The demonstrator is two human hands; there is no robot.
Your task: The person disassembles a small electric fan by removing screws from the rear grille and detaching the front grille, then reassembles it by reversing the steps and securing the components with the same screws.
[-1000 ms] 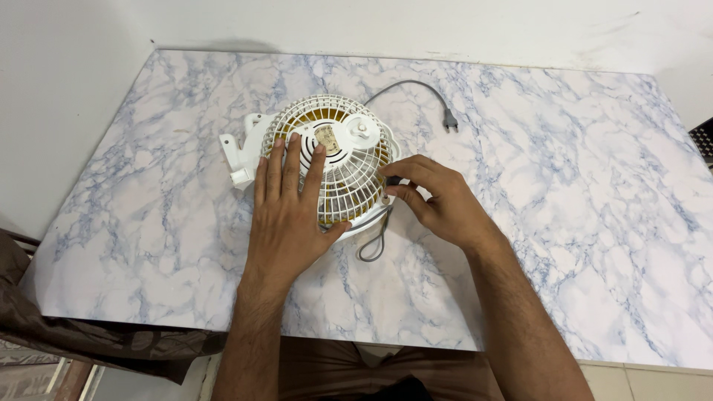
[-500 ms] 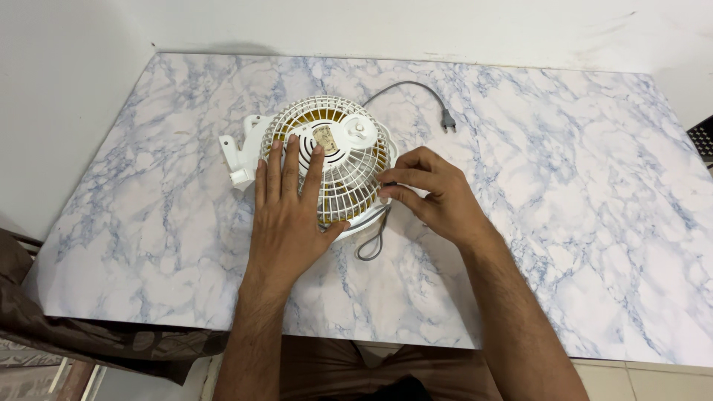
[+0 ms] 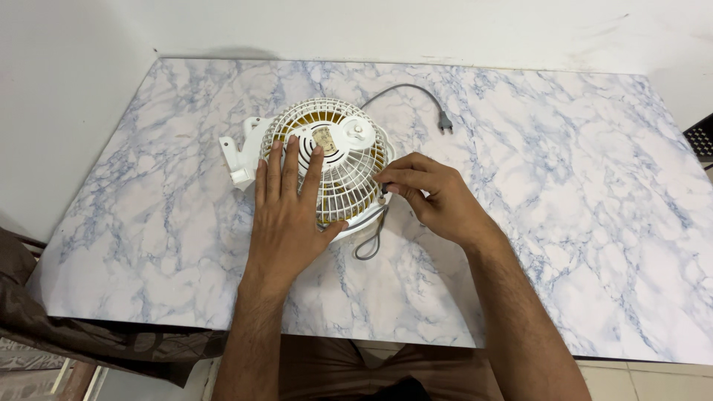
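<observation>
A small white fan lies on the marble table with its round wire grille facing up and a yellowish inside showing through. My left hand rests flat on the grille's near left part, fingers spread, thumb at the near rim. At the fan's right rim, the fingertips of my right hand pinch a small dark part, which they mostly hide. A white mounting bracket sticks out from the fan's left side.
The fan's grey cord loops by the near rim and runs to a plug lying behind the fan. A white wall borders the table at the back and left. Dark cloth hangs at the near left corner.
My right hand's fingers have closed in on the fan's right rim and shifted slightly. The left hand and the fan have stayed in place.
</observation>
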